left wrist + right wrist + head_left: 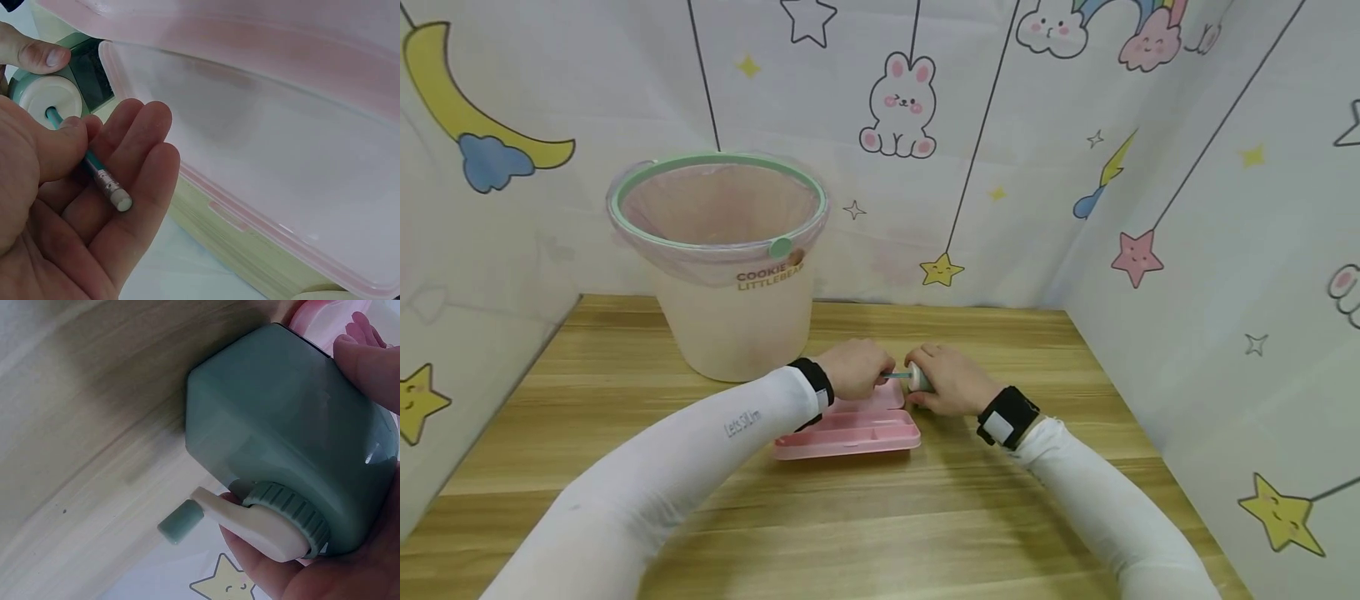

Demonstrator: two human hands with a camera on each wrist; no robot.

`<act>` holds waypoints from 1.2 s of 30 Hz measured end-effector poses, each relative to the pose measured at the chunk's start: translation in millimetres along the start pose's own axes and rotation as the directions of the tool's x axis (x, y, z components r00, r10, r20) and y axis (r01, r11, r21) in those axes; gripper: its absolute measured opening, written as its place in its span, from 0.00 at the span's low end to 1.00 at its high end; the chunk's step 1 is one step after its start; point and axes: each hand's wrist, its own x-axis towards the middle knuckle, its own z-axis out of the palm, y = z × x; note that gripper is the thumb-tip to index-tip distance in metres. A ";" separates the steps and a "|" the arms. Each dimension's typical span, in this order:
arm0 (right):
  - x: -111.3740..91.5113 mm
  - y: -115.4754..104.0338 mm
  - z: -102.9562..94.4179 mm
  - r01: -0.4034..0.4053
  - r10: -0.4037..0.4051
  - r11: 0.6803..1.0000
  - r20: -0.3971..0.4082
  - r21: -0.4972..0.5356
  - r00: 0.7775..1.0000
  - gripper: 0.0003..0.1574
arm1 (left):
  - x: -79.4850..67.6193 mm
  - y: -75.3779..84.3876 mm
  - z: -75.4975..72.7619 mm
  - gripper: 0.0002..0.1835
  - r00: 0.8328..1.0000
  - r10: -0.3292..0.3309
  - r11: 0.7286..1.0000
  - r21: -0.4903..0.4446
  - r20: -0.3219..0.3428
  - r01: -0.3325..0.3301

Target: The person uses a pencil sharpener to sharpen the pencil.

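My left hand (853, 369) pinches a teal pencil (94, 165) between thumb and fingers, its white eraser end towards the palm. The pencil's other end sits in the round hole of a green crank pencil sharpener (269, 419). Around the sharpener's body curls my right hand (957, 382); the cream crank arm (250, 525) with its green knob shows in the right wrist view. Beneath and beside the left hand lies an open pink pencil case (850, 448), its lid folded back and its tray divided into compartments.
Behind the left hand stands a tall cream bin (737, 317) with a green rim and a clear liner. The wooden table (880, 533) meets patterned cloth walls (985, 100) at the back and on both sides.
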 end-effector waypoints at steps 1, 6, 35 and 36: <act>0.2 0.0 -0.6 -0.003 0.003 1.000 0.002 0.000 1.000 0.32 | -0.4 0.2 -0.3 0.03 1.000 0.000 1.000 0.001 0.000 0.000; 0.6 -0.9 -0.8 -0.020 0.020 1.000 0.013 -0.002 1.000 0.32 | -3.6 2.6 0.8 0.04 1.000 -0.010 1.000 0.014 -0.003 0.010; 1.3 -3.5 -1.1 -0.044 0.045 0.999 0.054 -0.020 0.998 0.32 | -13.8 -0.1 5.0 0.04 0.999 -0.039 0.998 0.050 -0.022 0.040; 1.4 -3.5 -0.7 -0.039 0.041 0.999 0.049 -0.025 0.998 0.32 | -14.3 -0.3 5.3 0.04 0.999 -0.040 0.998 0.049 -0.022 0.041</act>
